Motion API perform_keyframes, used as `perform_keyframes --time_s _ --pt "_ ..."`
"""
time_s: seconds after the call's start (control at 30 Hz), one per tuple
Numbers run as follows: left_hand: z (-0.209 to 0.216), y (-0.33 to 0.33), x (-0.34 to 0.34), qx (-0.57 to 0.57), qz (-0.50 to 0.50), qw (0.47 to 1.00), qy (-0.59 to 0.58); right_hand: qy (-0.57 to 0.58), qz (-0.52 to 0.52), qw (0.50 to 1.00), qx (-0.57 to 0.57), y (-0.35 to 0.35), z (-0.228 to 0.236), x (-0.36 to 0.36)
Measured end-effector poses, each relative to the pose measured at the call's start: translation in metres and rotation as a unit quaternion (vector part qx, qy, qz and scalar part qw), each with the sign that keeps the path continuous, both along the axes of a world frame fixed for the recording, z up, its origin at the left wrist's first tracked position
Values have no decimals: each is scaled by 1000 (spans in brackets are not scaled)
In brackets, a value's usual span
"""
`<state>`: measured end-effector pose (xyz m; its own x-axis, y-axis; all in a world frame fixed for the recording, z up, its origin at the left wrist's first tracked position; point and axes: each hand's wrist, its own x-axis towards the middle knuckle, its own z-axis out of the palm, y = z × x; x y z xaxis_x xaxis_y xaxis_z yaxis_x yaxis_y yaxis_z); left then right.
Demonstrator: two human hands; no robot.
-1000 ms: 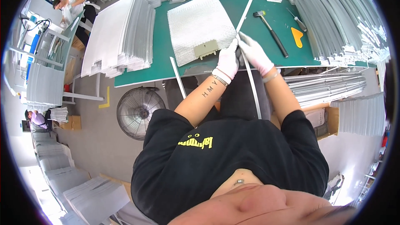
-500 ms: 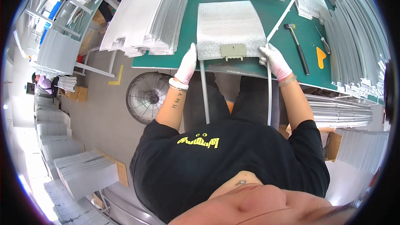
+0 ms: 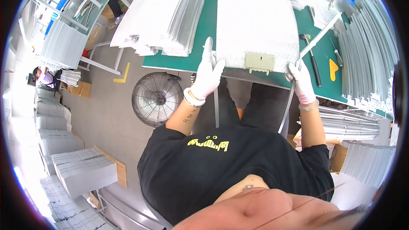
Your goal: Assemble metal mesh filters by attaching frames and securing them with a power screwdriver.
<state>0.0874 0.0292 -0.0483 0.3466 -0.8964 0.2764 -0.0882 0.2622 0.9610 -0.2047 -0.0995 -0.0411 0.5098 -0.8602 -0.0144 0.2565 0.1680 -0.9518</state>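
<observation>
A silvery-white mesh panel [image 3: 257, 21] is tilted up in front of me over the near edge of the green table. A small beige notched plate [image 3: 260, 62] sits at its near edge. My left hand [image 3: 206, 74], in a white glove, holds the panel's left near corner, thumb over the edge and fingers stretched along the side. A thin metal strip [image 3: 216, 110] runs down below that corner. With gloved fingers closed, my right hand [image 3: 300, 79] grips a long metal strip [image 3: 321, 35] slanting past the panel's right near corner. How the strips meet the panel's edges is hidden.
A tall stack of mesh sheets [image 3: 157, 12] stands left on the green table [image 3: 170, 61]. Right of the panel lie a hammer [image 3: 313, 59], a screwdriver [image 3: 336, 53] and a yellow scraper [image 3: 333, 70]. A floor fan [image 3: 157, 99] stands at the left; upright panels [image 3: 368, 51] line the right.
The mesh panel has risen toward me and looks larger, with both hands moving along. The right strip slants more, its far end farther right. My left thumb now reaches over the panel's edge.
</observation>
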Motion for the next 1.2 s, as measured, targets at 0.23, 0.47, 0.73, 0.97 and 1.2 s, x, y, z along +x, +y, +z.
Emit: perform_keyframes --time_s 0.23,0.47,0.73,0.97,1.2 --pt "19 27 3 40 -27 974 222 -6 -23 998 -51 22 17 2" --pt "30 79 5 0 99 993 65 -2 7 996 -87 35 35 16" --pt "65 102 42 -119 -24 985 122 -5 19 953 -301 26 88 43" --pt "119 15 46 -187 68 977 71 3 -190 915 -355 -8 134 57" --pt "114 -62 50 -205 -43 977 -48 -11 -238 898 -371 -40 119 44"
